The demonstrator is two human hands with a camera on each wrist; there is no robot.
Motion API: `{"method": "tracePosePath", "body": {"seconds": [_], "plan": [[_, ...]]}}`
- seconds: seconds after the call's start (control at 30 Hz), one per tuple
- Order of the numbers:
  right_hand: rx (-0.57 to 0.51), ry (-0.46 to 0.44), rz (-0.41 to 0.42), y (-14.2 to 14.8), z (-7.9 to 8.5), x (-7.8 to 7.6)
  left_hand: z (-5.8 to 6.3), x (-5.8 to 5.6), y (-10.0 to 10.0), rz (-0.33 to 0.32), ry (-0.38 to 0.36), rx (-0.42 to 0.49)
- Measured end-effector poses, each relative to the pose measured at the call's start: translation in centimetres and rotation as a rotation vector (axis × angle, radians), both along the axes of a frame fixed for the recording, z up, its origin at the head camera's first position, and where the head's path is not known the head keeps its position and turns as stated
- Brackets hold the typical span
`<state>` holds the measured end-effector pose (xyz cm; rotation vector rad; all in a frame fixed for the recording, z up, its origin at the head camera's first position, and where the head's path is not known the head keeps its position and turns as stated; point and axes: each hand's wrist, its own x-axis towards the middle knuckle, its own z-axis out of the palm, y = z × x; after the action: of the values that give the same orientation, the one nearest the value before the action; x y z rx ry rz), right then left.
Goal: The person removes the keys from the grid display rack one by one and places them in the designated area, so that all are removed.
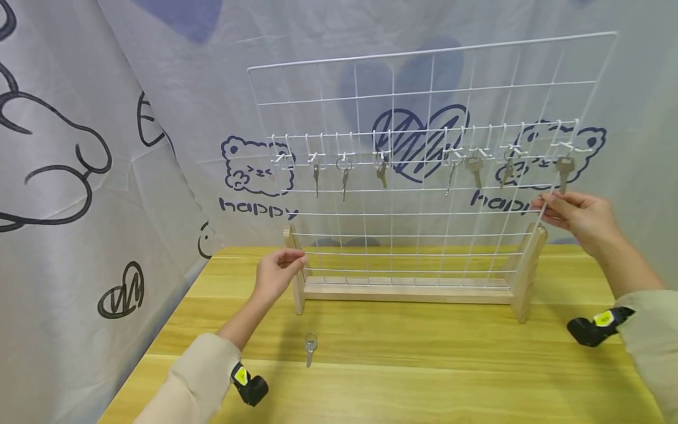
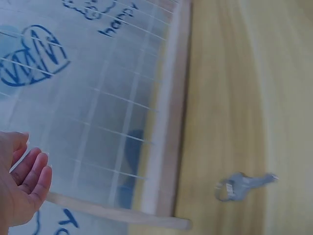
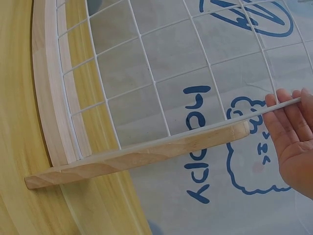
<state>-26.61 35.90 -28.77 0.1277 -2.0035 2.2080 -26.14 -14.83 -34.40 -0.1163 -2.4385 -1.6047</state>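
Head view, hands [image 1: 585, 224] at white wire grid [image 1: 392, 55], curtain [image 1: 318, 29] reading "happy"

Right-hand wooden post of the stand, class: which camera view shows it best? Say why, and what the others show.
The right wrist view: there the right-hand post is close and sharp, seen from foot to top. The head view shows it too, but smaller; the left wrist view leaves it out.
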Motion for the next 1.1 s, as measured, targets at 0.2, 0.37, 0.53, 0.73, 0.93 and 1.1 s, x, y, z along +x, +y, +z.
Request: {"method": "tracePosePath", "body": {"seconds": [0.2, 0.37, 0.53, 0.73, 0.93, 1.1], "plan": [[-0.03, 0.006, 0.009, 0.0, -0.1, -0.1, 3.0, -0.7, 0.6, 0.005, 0.083, 0.064], [-0.034, -0.004, 0.013, 0.0, -0.1, 0.0, 5.4, -0.9, 1.3, 0.012, 0.144, 0.122], [-0.015, -0.007, 0.007, 0.1, 0.0, 0.0, 7.6, -1.2, 2.4, 0.029, 0.22, 0.159], [-0.037, 0.002, 0.018, 0.0, 0.1, 0.0, 9.9, -1.9, 3.9, 0.023, 0.3, 0.19], [-0.044, -0.012, 0.02, -0.1, -0.1, 0.0, 11.1, -2.5, 5.1, 0.038, 0.31, 0.216], [-0.021, -0.028, 0.009, -0.1, 0.0, 0.0, 11.7, -2.8, 5.7, 0.068, 0.305, 0.226]]}}
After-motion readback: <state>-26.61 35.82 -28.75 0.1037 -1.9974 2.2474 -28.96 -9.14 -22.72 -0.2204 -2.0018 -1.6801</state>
